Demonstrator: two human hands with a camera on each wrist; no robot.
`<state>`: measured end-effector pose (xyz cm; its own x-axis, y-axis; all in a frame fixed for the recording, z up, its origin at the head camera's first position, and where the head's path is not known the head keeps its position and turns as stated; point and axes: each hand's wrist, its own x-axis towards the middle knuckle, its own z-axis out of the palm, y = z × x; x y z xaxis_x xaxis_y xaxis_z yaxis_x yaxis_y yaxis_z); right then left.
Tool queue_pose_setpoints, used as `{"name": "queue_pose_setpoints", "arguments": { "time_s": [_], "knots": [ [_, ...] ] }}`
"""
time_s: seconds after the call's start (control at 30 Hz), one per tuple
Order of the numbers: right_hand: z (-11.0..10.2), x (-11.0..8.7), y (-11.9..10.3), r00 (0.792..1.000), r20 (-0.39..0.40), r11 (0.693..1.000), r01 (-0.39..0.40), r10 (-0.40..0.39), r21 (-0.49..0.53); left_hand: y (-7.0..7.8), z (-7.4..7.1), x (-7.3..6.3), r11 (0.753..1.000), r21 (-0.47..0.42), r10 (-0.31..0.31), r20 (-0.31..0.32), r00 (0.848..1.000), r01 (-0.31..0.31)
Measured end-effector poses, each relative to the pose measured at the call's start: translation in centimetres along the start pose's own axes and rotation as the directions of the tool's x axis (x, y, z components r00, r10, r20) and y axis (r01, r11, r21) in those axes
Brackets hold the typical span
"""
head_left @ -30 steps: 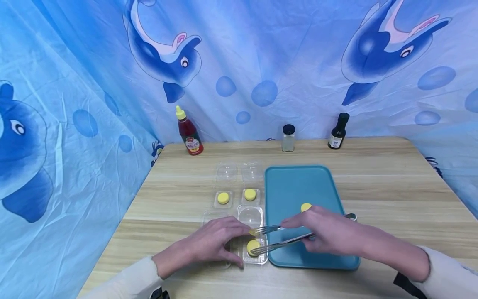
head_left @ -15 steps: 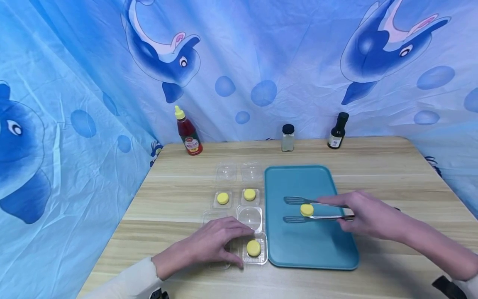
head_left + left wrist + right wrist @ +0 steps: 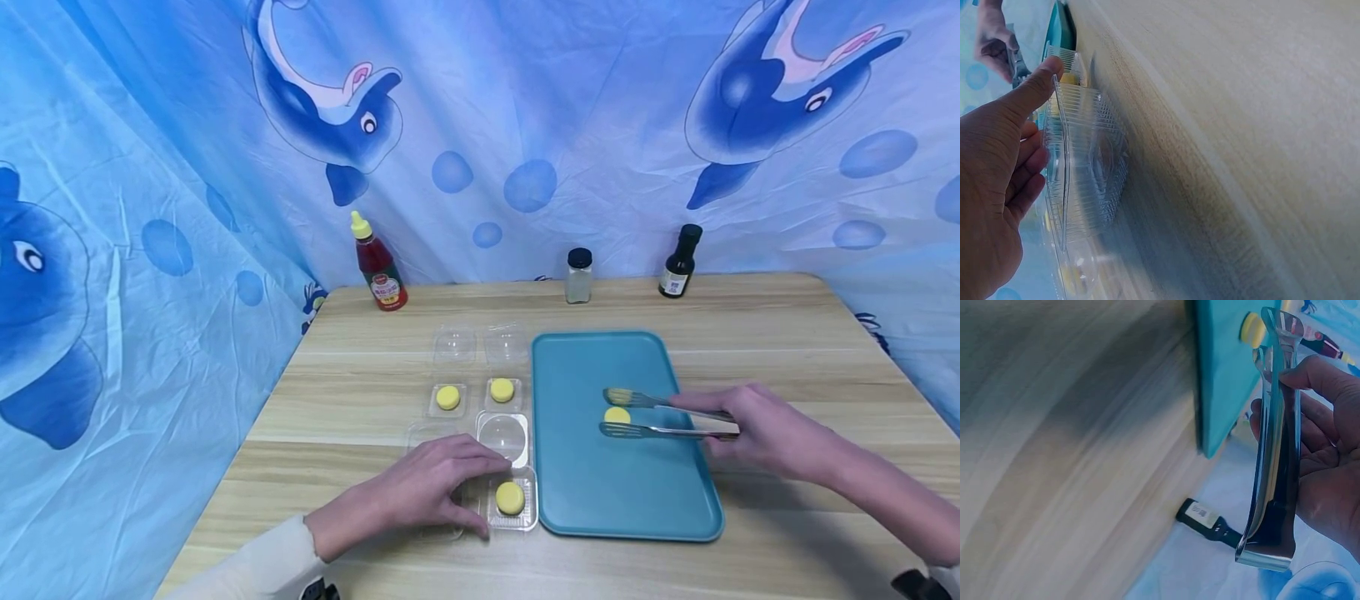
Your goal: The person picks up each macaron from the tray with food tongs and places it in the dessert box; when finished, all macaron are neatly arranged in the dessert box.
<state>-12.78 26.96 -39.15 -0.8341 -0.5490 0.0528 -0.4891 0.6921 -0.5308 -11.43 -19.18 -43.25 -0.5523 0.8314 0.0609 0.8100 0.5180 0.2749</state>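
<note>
My right hand [image 3: 765,435] grips metal tongs [image 3: 1280,487], thumb on one arm and fingers behind the other. Their slotted ends stand apart on either side of a yellow macaron [image 3: 617,414], over the blue-green tray [image 3: 600,500]. My left hand [image 3: 442,482] lies over the near clear plastic boxes, thumb and fingers spread. In the left wrist view its thumb tip is right at the rim of a clear box [image 3: 1094,156]. Just right of that hand, another macaron [image 3: 510,498] sits in an open clear box [image 3: 528,518], whose lid [image 3: 502,435] is folded back.
Two more open boxes beyond hold a yellow macaron [image 3: 447,397] and another macaron [image 3: 502,390]. Along the table's back edge stand a red sauce bottle [image 3: 384,279], a small jar [image 3: 578,279] with a black cap, and a dark bottle [image 3: 677,265]. A dolphin-print curtain [image 3: 487,125] hangs behind.
The tongs have left the macaron in the near box and moved right, to either side of the macaron on the tray. Lately their ends came closer together. My left hand has stayed put.
</note>
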Motion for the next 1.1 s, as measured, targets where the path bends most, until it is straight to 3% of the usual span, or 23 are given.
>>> {"name": "queue_pose_setpoints", "arguments": {
  "time_s": [0.3, 0.57, 0.8, 1.1],
  "knots": [
    [0.7, -0.5, 0.6, 0.998, -0.017, 0.998, -0.065, 0.065, 0.027, -0.1, 0.0, -0.1, 0.999, 0.042, 0.016, 0.002, 1.000, -0.016],
    [1.0, -0.8, 1.2, 0.998, -0.033, 0.997, -0.058, 0.059, 0.042, -0.2, 0.1, -0.2, 0.998, 0.062, 0.024, 0.002, 1.000, -0.024],
    [1.3, -1.0, 1.4, 0.997, -0.031, 0.996, -0.074, 0.076, 0.045, -0.6, -0.1, -0.6, 0.998, 0.030, 0.057, -0.040, 0.998, -0.056],
    [1.3, -1.4, 1.4, 0.994, -0.039, 0.993, -0.097, 0.100, 0.070, -1.4, -1.0, -2.4, 0.998, -0.061, 0.024, -0.125, 0.992, -0.032]
  ]
}}
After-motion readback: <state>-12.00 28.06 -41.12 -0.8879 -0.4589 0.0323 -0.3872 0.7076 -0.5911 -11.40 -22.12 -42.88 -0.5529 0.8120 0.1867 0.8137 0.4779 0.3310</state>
